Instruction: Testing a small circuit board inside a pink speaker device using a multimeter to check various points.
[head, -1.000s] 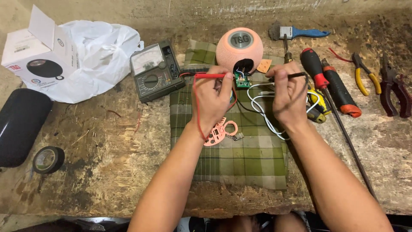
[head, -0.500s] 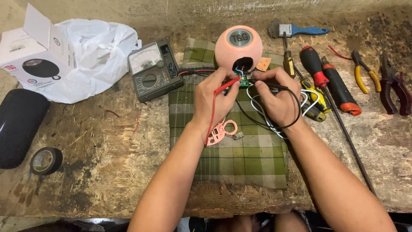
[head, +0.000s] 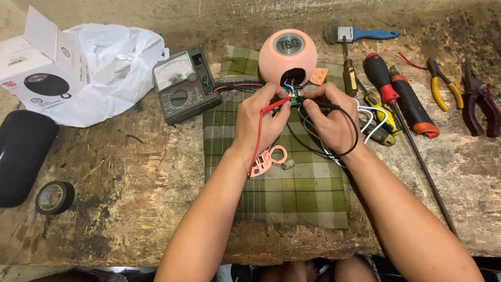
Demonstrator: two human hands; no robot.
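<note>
So both hands are right up at the round salmon-pink fabric-covered speaker (head: 288, 55), which sits at the top edge of the green plaid cloth (head: 282, 193) on the worn wooden bench (head: 115, 209). Left hand (head: 261, 122) is pinched shut around a red multimeter probe (head: 272, 106), tip pointing at the little green circuit board (head: 295, 98) hanging out of the dark opening in the speaker's front. Right hand (head: 331, 120) is closed on a black probe (head: 322, 105) aimed at the same board from the other side, so the two tips nearly meet there. Can't really tell whether they're touching the board, it's too small

Red lead runs down over the left wrist, black lead (head: 344, 149) loops around the back of the right hand. A pink plastic clip-shaped piece (head: 266, 159) lies on the cloth just beside the left wrist

Other stuff: grey-green analog multimeter (head: 182, 86) to the left of the cloth, white plastic bag (head: 112, 65) and a white cardboard box (head: 36, 65) further left, roll of black tape (head: 54, 197) near the front edge. On the right, a blue-handled brush (head: 360, 34), red-and-black screwdrivers (head: 399, 96), yellow-handled pliers (head: 442, 83) and dark red-handled pliers (head: 480, 102)
</note>
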